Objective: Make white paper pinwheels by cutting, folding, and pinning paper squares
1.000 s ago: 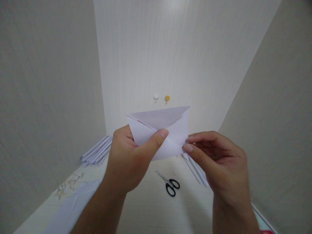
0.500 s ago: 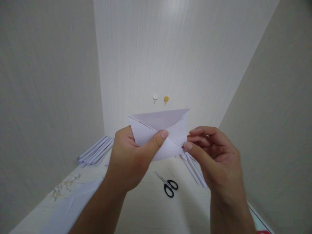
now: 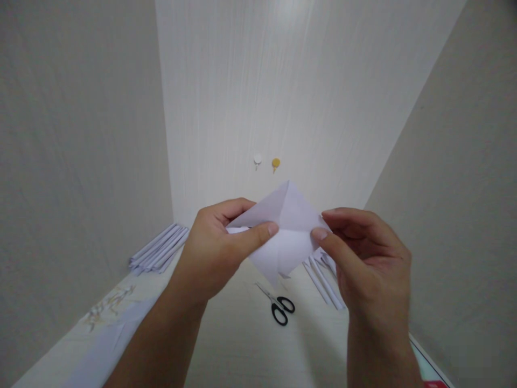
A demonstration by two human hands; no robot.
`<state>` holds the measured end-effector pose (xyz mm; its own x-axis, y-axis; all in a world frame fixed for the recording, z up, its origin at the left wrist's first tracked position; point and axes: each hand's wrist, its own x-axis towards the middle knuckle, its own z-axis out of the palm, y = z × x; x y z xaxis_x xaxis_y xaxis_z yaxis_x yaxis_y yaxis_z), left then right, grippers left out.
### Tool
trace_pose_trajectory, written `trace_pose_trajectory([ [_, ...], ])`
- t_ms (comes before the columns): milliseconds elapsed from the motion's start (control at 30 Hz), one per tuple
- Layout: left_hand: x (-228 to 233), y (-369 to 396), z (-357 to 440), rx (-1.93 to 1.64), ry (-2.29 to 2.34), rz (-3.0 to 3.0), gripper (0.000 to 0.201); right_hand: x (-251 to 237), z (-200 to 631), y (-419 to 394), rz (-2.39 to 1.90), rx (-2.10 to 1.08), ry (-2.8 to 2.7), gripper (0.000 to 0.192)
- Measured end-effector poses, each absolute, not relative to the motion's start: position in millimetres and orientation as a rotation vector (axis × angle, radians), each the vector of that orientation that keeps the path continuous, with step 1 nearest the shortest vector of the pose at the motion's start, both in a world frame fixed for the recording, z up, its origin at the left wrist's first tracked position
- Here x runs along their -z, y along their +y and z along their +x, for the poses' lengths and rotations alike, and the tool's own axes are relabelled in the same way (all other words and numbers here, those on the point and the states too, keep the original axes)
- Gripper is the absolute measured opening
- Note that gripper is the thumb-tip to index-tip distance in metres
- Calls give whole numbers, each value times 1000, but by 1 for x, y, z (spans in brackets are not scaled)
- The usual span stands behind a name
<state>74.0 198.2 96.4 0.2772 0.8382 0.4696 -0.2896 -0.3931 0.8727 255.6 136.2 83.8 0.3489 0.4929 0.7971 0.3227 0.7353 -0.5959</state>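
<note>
Folded white paper [image 3: 287, 237] held in the air between both hands, above the middle of the tabletop [image 3: 242, 345].

The left hand [image 3: 220, 253] pinched the paper's left corner between thumb and fingers; the right hand [image 3: 365, 264] pinched its right corner likewise, so both grips were closed narrowly on the sheet. The paper stood as a diamond, one point up and one down, with a crease running down its centre. The step in hand appeared to be a fold being opened or reshaped; the next move would probably call for steady, even tension at both corners. Black-handled scissors [image 3: 278, 307] lay on the tabletop below, paper strips [image 3: 159, 250] near its far left corner.
</note>
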Motion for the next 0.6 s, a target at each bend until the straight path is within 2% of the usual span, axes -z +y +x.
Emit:
trace_pose_trajectory([
  [133,-93,204,83,-1534,335,1247,44,-83,254,135,-817,-149,-1244,17],
  [300,-92,200,96,-1515,223,1081,56,-80,251,138,-759,-173,-1152,19],
  [367,-93,197,98,-1473,176,1038,56,-79,248,140,-741,-169,-1122,17],
  [467,-93,194,99,-1349,174,1086,45,-79,244,140,-718,-177,-1109,14],
  [600,-91,193,96,-1330,340,1162,34,-81,243,137,-763,-249,-1162,17],
])
